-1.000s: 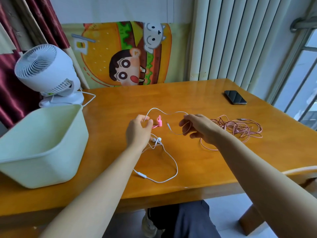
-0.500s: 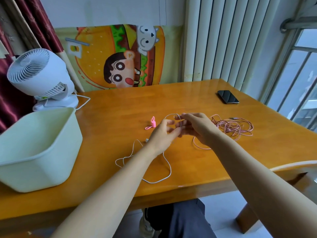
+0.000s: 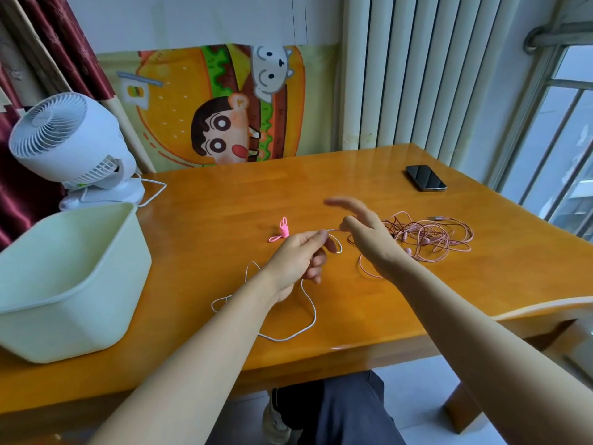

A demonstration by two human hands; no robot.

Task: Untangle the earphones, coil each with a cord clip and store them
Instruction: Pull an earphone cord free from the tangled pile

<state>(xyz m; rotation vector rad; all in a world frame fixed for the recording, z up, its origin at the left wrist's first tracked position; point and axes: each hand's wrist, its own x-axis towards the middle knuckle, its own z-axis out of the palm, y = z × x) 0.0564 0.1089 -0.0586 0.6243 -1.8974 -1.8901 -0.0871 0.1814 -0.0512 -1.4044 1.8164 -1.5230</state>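
My right hand is blurred, fingers spread; I cannot tell its grip on the white earphone cord. My left hand pinches that cord, thumb on forefinger, above the table, where its slack lies looped.

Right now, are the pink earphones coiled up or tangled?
Tangled: the pink earphones lie in a loose, crisscrossed heap on the table.

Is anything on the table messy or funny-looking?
Yes. The pink earphones lie in a tangled heap on the table, loops crossing every way. The white earphone cord sprawls loose toward the near edge. Nothing looks spilled or broken.
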